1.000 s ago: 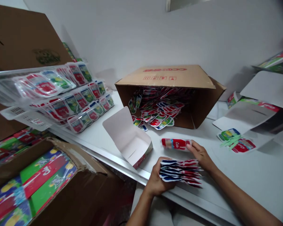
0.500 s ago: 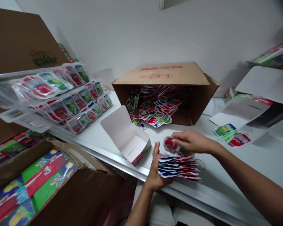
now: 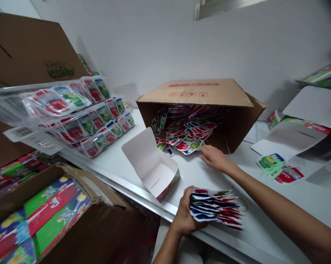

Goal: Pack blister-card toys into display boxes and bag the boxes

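My left hand (image 3: pixel 185 211) is closed around a thick stack of small flat candy packets (image 3: pixel 217 207), their white wavy edges turned up, at the table's front edge. My right hand (image 3: pixel 215 158) reaches to the mouth of a cardboard carton lying on its side (image 3: pixel 201 91). Its fingers are a little apart, with the tips at the edge of the loose red, green and blue packets (image 3: pixel 191 143) spilling out; I cannot tell whether they touch. Left of my hands sits an open display box (image 3: pixel 161 170) with its white inside showing and its lid raised.
Clear plastic strips of packets (image 3: pixel 85 123) stack up at the left, before a big brown carton (image 3: pixel 25 51). Lower left, another carton (image 3: pixel 105 220) holds printed boxes (image 3: pixel 54 203). At the right lie packets (image 3: pixel 290 173) with pale green strips (image 3: pixel 274 168), beside open white-lined boxes (image 3: pixel 286 135).
My right hand has left the stack and moved forward to the carton's mouth; the packet it held now appears to be on the stack. My left hand has closed around the stack.
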### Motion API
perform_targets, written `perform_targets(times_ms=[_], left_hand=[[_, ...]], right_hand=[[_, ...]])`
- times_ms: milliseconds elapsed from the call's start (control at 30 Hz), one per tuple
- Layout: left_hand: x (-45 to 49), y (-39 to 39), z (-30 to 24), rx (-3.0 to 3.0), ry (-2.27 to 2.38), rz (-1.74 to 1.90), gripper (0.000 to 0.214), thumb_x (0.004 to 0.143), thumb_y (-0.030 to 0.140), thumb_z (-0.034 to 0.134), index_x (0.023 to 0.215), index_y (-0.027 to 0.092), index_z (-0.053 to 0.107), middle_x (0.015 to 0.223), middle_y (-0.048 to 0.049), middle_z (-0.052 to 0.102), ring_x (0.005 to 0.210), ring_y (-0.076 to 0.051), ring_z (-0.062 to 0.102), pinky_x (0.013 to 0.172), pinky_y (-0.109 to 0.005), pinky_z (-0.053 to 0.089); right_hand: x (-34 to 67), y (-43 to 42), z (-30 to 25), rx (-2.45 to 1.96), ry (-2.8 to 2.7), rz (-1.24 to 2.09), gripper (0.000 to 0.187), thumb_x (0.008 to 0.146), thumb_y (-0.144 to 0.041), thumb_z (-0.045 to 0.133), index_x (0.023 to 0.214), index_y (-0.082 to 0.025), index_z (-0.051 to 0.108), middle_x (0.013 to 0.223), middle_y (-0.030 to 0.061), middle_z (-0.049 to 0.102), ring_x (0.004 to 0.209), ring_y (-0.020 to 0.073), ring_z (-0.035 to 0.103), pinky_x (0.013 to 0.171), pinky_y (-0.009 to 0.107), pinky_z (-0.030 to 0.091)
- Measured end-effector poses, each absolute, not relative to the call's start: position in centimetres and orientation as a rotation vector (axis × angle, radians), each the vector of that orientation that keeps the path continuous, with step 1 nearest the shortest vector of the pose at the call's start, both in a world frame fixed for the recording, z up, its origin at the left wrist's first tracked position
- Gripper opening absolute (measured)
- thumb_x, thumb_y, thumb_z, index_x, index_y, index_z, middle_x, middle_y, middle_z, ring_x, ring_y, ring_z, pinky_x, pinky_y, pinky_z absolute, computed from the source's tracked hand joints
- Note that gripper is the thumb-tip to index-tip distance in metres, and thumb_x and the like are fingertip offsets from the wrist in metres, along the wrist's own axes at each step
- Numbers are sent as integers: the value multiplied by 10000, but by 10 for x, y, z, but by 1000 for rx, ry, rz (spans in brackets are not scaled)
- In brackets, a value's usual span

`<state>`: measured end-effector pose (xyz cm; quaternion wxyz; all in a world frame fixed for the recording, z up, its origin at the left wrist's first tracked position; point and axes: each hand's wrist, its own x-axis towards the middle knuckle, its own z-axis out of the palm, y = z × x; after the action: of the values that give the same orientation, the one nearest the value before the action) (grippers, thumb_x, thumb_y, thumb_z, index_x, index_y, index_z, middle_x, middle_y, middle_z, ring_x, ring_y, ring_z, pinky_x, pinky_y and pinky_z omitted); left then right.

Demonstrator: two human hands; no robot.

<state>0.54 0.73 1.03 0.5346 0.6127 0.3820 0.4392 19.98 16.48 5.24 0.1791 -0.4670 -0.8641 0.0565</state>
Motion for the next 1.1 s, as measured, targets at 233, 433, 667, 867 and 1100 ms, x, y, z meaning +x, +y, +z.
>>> perform_targets(times_ms=[233, 433, 667, 867, 1100], left_hand=[[5, 6, 12, 1495, 928, 1039, 629, 516, 85, 744, 1100, 158, 525, 974, -40, 683, 820, -191, 645, 724, -269, 516], [5, 9, 12, 1516, 890, 1039, 634, 571, 152, 738, 1158, 165, 500, 1013, -68, 676, 878, -225, 658, 786, -330, 532], [3, 15, -3, 1892, 989, 1191, 580, 561, 316, 814, 1073, 180, 579, 1589, -146, 118, 1460, -433, 45, 1159, -615, 68], [4, 6, 2, 1719, 898, 1071, 792, 605, 340, 825, 1289, 215, 445, 1225, -120, 600, 1124, -316, 595, 1000, -465, 458], [7, 7, 6, 1596, 857, 1020, 1140, 607, 239, 821, 1507, 274, 122, 1295, -79, 603, 1162, -304, 596, 1070, -467, 417]], right_hand=[[198, 205, 27, -1221, -2462, -20, 298, 896, -102, 464, 1067, -173, 698, 1063, 144, 711, 942, 255, 610, 855, 389, 417], [243, 144, 19, -1143, -2339, 179, 292, 964, -241, 407, 1090, -207, 667, 1097, 85, 712, 957, 204, 646, 830, 314, 493], [264, 60, 22, -1029, -2033, 1150, 345, 957, -427, 439, 1071, -190, 664, 1045, 80, 693, 964, 228, 638, 868, 325, 486], [283, 61, 34, -1035, -2108, 1517, 377, 961, -461, 435, 999, -164, 664, 951, 61, 686, 863, 198, 625, 767, 287, 498], [249, 142, 25, -1282, -2245, 404, 325, 962, -359, 439, 1170, -198, 631, 1122, 109, 680, 986, 248, 618, 850, 380, 492]])
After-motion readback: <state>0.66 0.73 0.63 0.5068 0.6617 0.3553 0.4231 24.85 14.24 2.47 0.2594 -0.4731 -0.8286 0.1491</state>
